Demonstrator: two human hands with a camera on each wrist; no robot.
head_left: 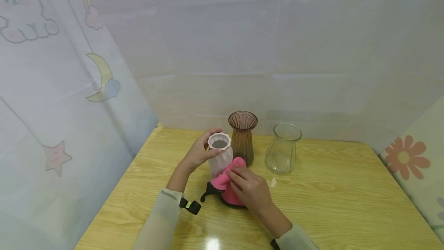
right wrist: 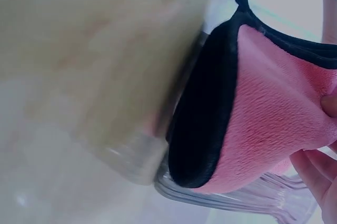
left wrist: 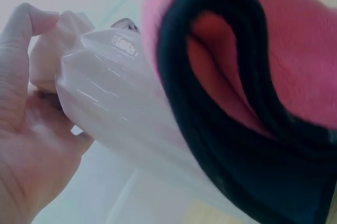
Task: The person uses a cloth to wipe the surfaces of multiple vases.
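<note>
My left hand (head_left: 200, 151) grips a white ribbed vase (head_left: 220, 161) near its scalloped rim, thumb on one side and fingers behind. The vase stands upright, or nearly so, at the left of the table. In my right hand (head_left: 252, 188) is a bunched pink cloth (head_left: 233, 194) with a black edge and a small loop. It lies against the vase's lower front, hiding part of it. The left wrist view shows the cloth's folded black edge (left wrist: 179, 92) beside the vase's pale side (left wrist: 116, 87). Fingers pinch the cloth (right wrist: 279, 97) in the right wrist view.
A purple-brown ribbed glass vase (head_left: 243, 138) stands just behind the cloth, close to the white vase. Right of it is a clear glass vase (head_left: 281, 153). The wood-grain table (head_left: 333, 196) meets a pale curtain (head_left: 215, 49) at the back.
</note>
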